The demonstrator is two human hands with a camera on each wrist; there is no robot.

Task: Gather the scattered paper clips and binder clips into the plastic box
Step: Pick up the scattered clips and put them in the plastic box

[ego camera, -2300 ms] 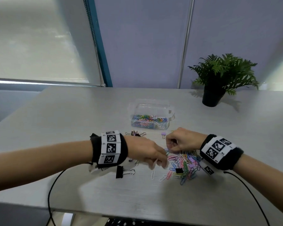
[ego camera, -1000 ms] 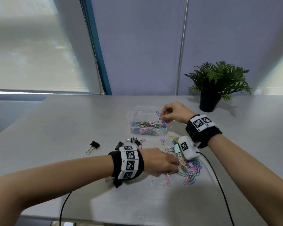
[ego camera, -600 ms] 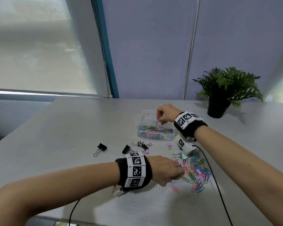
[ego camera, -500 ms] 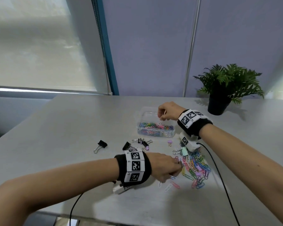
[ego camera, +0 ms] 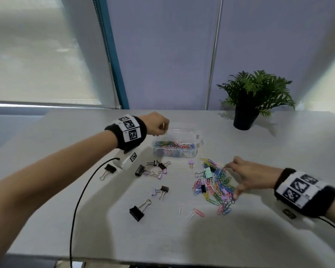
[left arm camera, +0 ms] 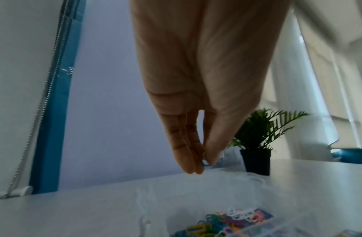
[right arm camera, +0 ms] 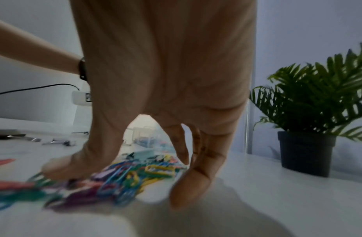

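Note:
A clear plastic box (ego camera: 193, 151) holding colored paper clips sits mid-table. My left hand (ego camera: 161, 131) hovers over its left end and pinches a small paper clip (left arm camera: 204, 162) between thumb and fingertips, with the box (left arm camera: 263, 227) right below. My right hand (ego camera: 231, 180) is spread over the right side of the pile of colored paper clips (ego camera: 213, 182). In the right wrist view the thumb (right arm camera: 60, 168) presses on the pile (right arm camera: 151, 170) and the fingertips (right arm camera: 186, 192) touch the table beside it. Several black and purple binder clips (ego camera: 141, 170) lie left of the pile.
A potted plant (ego camera: 246, 117) stands at the back right. A large black binder clip (ego camera: 136, 210) lies near the front, another (ego camera: 109, 169) under my left wrist. A pink paper clip (ego camera: 198, 212) lies loose. My left wrist cable (ego camera: 79, 200) trails over the front edge.
My left hand rose from the pile to above the box with a clip. My right hand left the box and came down over the pile.

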